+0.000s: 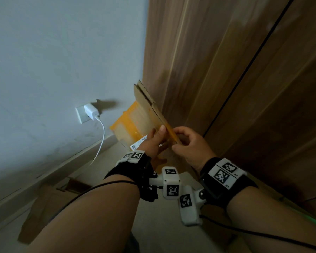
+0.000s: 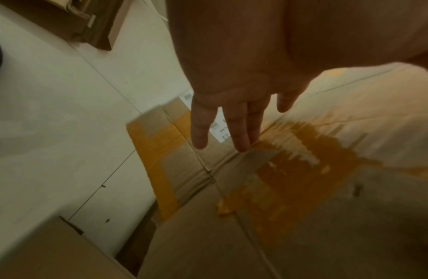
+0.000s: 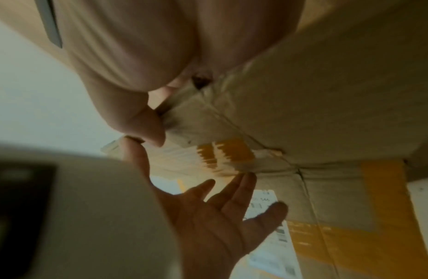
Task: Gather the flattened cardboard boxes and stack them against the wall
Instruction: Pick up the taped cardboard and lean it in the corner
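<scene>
A flattened cardboard box point(image 1: 139, 114) with yellow tape and a white label stands on edge in the corner, leaning against the wooden panel. My left hand point(image 1: 156, 141) lies flat on its taped face with straight fingers point(image 2: 239, 132). My right hand point(image 1: 188, 143) pinches the box's near edge between thumb point(image 3: 148, 122) and curled fingers. The same box point(image 2: 231, 226) fills the left wrist view, and in the right wrist view its creased flaps point(image 3: 327, 94) show, with the left hand point(image 3: 220, 213) spread below them. The box's foot is hidden behind my hands.
White wall point(image 1: 53, 61) on the left, tall wooden wardrobe panels point(image 1: 226, 70) on the right. A white charger point(image 1: 90, 111) sits in a wall socket, its cable point(image 1: 101, 139) hanging to the floor. Another flattened cardboard piece point(image 1: 44, 205) lies on the pale floor by the skirting.
</scene>
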### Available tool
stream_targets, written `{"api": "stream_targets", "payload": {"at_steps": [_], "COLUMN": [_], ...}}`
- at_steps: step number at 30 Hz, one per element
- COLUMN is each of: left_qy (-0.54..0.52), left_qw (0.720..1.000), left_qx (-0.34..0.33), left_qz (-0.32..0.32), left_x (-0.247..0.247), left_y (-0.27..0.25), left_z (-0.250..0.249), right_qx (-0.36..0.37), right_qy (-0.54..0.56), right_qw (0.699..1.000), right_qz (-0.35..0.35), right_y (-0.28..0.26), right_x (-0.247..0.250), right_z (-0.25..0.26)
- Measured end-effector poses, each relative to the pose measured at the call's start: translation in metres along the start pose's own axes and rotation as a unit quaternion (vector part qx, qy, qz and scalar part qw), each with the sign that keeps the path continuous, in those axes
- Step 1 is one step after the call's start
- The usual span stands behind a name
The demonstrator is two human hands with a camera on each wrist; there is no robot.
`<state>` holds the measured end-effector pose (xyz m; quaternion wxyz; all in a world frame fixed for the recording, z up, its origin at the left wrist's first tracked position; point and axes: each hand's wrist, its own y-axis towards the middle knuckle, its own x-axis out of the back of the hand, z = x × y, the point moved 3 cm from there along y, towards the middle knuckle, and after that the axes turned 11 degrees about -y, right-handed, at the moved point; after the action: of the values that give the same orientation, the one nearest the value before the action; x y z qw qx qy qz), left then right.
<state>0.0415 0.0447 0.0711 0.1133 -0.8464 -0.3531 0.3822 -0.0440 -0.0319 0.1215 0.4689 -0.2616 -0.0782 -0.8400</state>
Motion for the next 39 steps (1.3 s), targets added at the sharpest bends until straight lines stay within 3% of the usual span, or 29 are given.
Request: {"api": "stream_targets", "payload": {"at_steps": [6, 12, 17, 22, 25, 30, 35, 39], "left_qy": [-0.083, -0.033, -0.023, -0.011, -0.027, -0.028, -0.027, -0.005], "left_qw": [0.995, 0.998, 0.999, 0.999, 0.998, 0.997, 0.995, 0.991], "left_qx": [-0.044, -0.048, -0.025, -0.022, -0.032, -0.033, -0.032, -0.076], "left_qz": [0.016, 0.029, 0.006, -0.024, -0.048, -0.063, -0.093, -0.109], "left_x": [-0.010, -0.013, -0.009, -0.009, -0.005, -0.001, 0.014, 0.021], "left_y": [-0.003, -0.001, -0.001, -0.006, -0.003, 0.000, 0.014, 0.024], "left_z": [0.003, 0.001, -0.004, -0.008, -0.010, -0.013, -0.012, -0.016], "right_qx": [0.004, 0.016, -0.006, -0.071, -0.119, -0.161, -0.156, -0.149], "right_qy": [-0.038, -0.079, -0.053, -0.052, -0.086, -0.034, 0.016, 0.051], "right_qw": [0.999, 0.996, 0.997, 0.995, 0.986, 0.985, 0.988, 0.987], "right_qz": [0.034, 0.044, 0.062, -0.054, -0.074, -0.050, 0.005, 0.012], "right_y": [-0.001, -0.003, -0.001, 0.012, 0.020, 0.027, 0.029, 0.031], "right_x": [-0.005, -0.002, -0.006, 0.021, 0.037, 0.060, 0.058, 0.052], "right_z": [0.000, -0.004, -0.015, -0.030, -0.039, -0.049, -0.046, -0.048]}}
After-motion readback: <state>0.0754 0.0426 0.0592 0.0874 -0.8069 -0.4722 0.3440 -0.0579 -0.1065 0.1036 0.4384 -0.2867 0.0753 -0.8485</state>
